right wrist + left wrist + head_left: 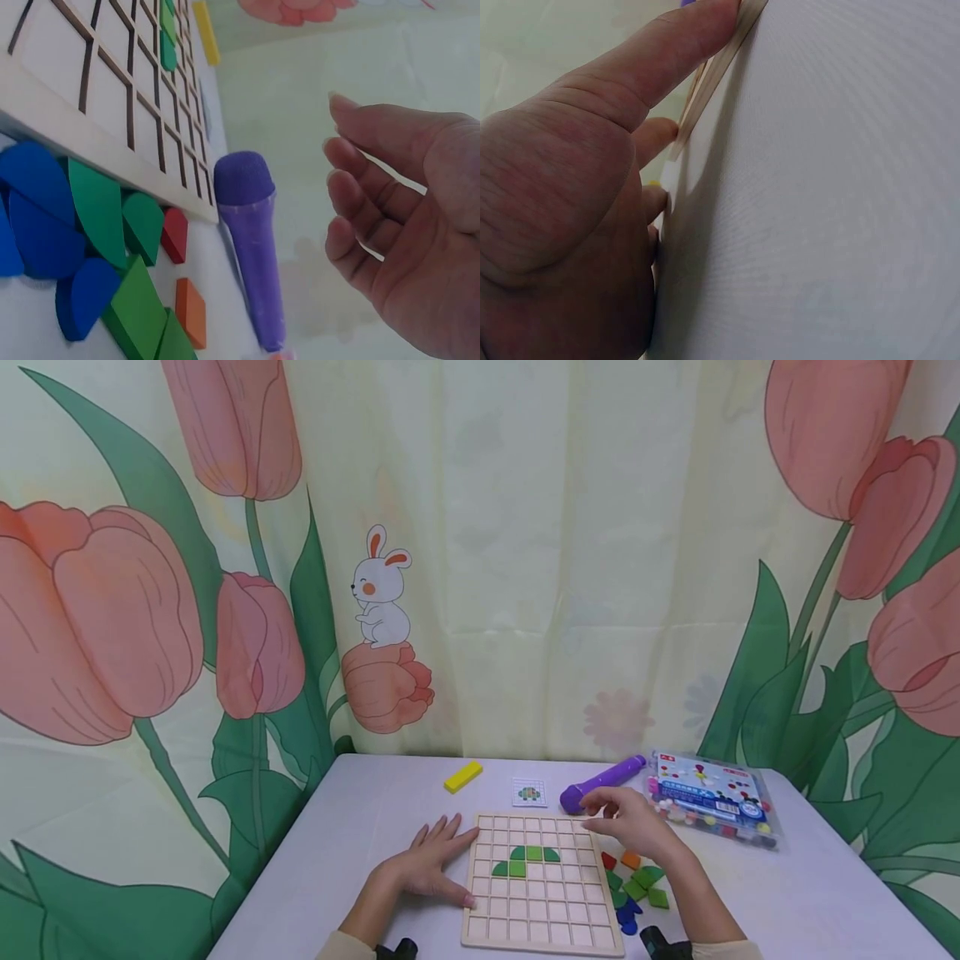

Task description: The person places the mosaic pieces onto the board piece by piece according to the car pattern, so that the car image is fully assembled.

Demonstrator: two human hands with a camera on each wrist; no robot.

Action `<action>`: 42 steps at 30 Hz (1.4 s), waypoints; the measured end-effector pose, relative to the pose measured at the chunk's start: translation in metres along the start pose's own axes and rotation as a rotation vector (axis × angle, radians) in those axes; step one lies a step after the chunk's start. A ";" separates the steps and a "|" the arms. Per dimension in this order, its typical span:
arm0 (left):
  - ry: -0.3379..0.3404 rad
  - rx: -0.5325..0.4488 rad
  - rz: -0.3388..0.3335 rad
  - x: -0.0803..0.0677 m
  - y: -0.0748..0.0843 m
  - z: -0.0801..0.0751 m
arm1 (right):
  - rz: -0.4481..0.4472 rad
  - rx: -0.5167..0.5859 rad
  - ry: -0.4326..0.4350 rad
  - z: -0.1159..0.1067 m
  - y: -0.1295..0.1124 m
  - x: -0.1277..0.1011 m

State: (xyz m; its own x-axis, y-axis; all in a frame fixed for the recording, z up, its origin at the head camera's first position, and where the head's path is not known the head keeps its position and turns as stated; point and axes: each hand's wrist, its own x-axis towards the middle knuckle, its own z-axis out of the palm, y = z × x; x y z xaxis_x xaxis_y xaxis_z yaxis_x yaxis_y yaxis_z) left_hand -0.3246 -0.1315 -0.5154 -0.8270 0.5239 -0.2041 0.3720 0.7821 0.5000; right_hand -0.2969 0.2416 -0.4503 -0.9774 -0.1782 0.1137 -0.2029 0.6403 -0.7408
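While head view hides right hand (630, 828) palm, wrist view shows fingers (360, 199) loose, empty; left hand (429, 860) flat beside board (542, 935)

You have the grid board (542, 917) on the table (360, 835) before you, loose pieces (636, 889) right of it, the microphone (602, 782) behind.

A pale worktop (360, 827) stands against a cream curtain (525, 568) printed with large pink tulips (105, 618) on green stems and leaves, and a small white rabbit (381, 589) sitting on one bloom. Soft, even light.
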 end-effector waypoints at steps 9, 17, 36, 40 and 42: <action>0.003 0.004 0.007 0.001 0.000 0.000 | 0.034 0.004 -0.023 -0.012 0.010 -0.002; -0.002 -0.009 0.004 -0.001 0.001 0.001 | 0.044 -0.010 -0.047 -0.024 0.025 -0.007; 0.000 0.004 -0.002 -0.001 0.001 -0.001 | 0.071 -0.025 -0.117 -0.034 0.041 -0.011; 0.000 -0.001 0.001 -0.001 0.002 -0.001 | 0.081 -0.040 -0.131 -0.035 0.043 -0.011; 0.000 -0.004 0.003 -0.001 0.001 0.000 | 0.098 -0.053 -0.140 -0.035 0.045 -0.011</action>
State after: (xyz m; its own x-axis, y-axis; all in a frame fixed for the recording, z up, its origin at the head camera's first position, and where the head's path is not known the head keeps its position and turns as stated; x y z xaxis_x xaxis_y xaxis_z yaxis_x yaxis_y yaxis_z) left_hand -0.3233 -0.1311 -0.5146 -0.8260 0.5261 -0.2023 0.3729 0.7792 0.5038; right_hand -0.2976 0.2980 -0.4616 -0.9757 -0.2127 -0.0531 -0.1136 0.6976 -0.7074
